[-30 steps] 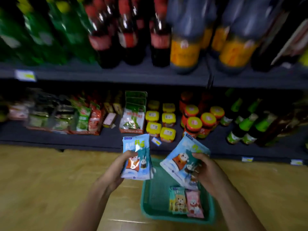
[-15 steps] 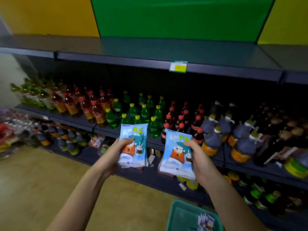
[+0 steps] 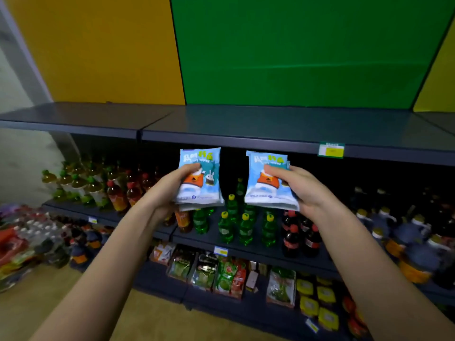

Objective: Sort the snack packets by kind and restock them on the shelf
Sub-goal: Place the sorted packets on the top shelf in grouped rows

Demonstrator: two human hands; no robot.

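Below the top shelf point(image 3: 246, 124), both hands now hold packets higher.

yellow and green wall panels point(image 3: 295, 50) above dark grey shelving point(image 3: 246, 124), seemingly wooden floor point(image 3: 37, 306) below

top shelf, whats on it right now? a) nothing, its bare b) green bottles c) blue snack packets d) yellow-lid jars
a: the top shelf shows only bare dark surface, while the blue snack packets are held below its edge, one stack in the left hand and one in the right hand.
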